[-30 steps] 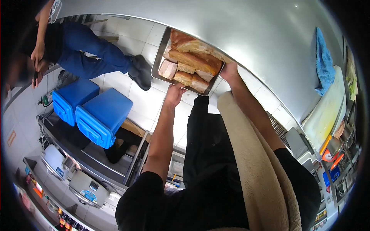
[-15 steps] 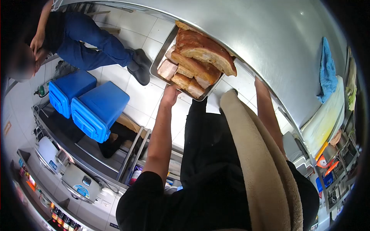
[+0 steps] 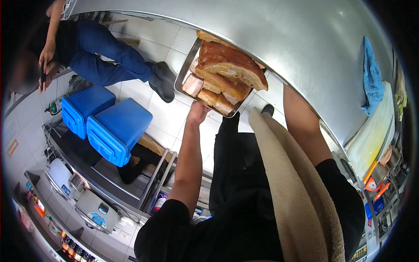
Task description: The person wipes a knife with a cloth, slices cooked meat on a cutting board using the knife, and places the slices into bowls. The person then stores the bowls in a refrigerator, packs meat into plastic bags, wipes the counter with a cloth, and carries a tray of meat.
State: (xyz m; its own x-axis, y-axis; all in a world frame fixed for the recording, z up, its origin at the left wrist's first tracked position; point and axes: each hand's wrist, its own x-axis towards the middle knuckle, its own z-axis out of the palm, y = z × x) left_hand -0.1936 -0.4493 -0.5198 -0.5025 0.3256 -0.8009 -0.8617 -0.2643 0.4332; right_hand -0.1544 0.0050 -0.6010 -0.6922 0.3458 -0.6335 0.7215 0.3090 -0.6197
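A metal tray (image 3: pixel 176 84) carries several large slabs and smaller blocks of browned pork belly (image 3: pixel 229 61). My left hand (image 3: pixel 199 112) is closed on the tray's near left edge, with the fingers partly underneath. The tray is at the side of the steel counter (image 3: pixel 279 39), whose edge covers part of the tray's far right side. My right forearm (image 3: pixel 301 115) reaches in under that counter edge, so my right hand is hidden. A beige towel (image 3: pixel 283 174) hangs down my front.
At the left, another person in blue trousers (image 3: pixel 102 48) has a dark object in one hand. Blue lidded bins (image 3: pixel 120 126) stand below them. A blue cloth (image 3: pixel 372 78) and a stained white cutting board (image 3: pixel 371 126) are at the counter's right end. Tiled floor (image 3: pixel 163 120) shows between.
My right arm has shifted, with more of it tucked behind the counter edge. The view has moved slightly. My left hand keeps its hold on the tray.
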